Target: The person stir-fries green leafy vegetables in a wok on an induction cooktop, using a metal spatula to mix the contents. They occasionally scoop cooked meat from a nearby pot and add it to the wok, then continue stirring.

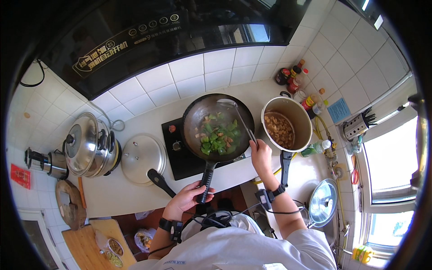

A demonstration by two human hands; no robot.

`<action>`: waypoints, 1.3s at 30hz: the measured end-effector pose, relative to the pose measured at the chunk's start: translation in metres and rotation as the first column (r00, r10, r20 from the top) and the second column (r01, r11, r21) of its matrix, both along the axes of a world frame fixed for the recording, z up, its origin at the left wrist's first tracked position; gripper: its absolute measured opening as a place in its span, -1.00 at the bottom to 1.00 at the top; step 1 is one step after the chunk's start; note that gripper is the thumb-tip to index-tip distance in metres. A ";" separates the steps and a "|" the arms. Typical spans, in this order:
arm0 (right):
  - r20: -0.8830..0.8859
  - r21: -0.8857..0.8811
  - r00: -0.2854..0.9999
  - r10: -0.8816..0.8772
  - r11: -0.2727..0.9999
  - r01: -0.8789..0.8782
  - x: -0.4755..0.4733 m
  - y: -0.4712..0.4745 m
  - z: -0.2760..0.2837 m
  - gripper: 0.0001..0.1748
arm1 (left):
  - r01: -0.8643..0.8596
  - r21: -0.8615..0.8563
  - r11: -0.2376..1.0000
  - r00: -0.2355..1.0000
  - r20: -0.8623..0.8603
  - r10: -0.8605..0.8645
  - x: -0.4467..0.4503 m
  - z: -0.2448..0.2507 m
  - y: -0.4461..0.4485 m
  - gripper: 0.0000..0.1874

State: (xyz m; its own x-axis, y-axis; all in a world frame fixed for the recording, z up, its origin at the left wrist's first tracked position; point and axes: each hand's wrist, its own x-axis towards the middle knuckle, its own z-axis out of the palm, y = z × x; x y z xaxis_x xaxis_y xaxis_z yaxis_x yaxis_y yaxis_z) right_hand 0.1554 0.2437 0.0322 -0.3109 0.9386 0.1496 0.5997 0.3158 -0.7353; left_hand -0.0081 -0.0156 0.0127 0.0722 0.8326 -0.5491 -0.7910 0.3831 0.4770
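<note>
A dark wok (194, 111) sits over the black gas stove (173, 135). Chopped green peppers (216, 138) and small pieces that look like meat lie in it. My left hand (189, 197) grips the wok's black handle (206, 182), which points toward me. In my right hand (261, 155) is the handle of a metal wok spatula (241, 119). The spatula's head rests near the wok's far inner side, beyond the peppers. To the right of the wok stands a pressure cooker pot (303, 116) with its lid off, holding brown chunks (278, 130) at the bottom.
Left of the stove lie the pressure cooker lid (140, 157) and a lidded steel steamer (84, 145). Several sauce bottles (308, 101) line the right wall. A glass lid (323, 202) leans at the right. The black range hood (189, 40) overhangs the back.
</note>
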 end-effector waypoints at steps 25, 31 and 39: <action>0.095 -0.051 0.995 0.017 0.999 -0.012 0.064 -0.022 0.014 -0.70 | -0.004 0.009 1.000 1.000 0.003 0.004 0.000 0.000 -0.001 -0.56; 0.137 -0.178 0.985 0.109 0.980 -0.084 0.075 -0.032 0.032 -0.71 | 0.004 0.016 1.000 1.000 0.004 -0.004 -0.001 -0.001 0.001 -0.58; 0.449 0.098 0.860 0.243 0.943 -0.317 0.125 -0.009 0.119 -0.81 | 0.001 0.002 1.000 1.000 0.009 -0.001 -0.001 -0.001 0.001 -0.60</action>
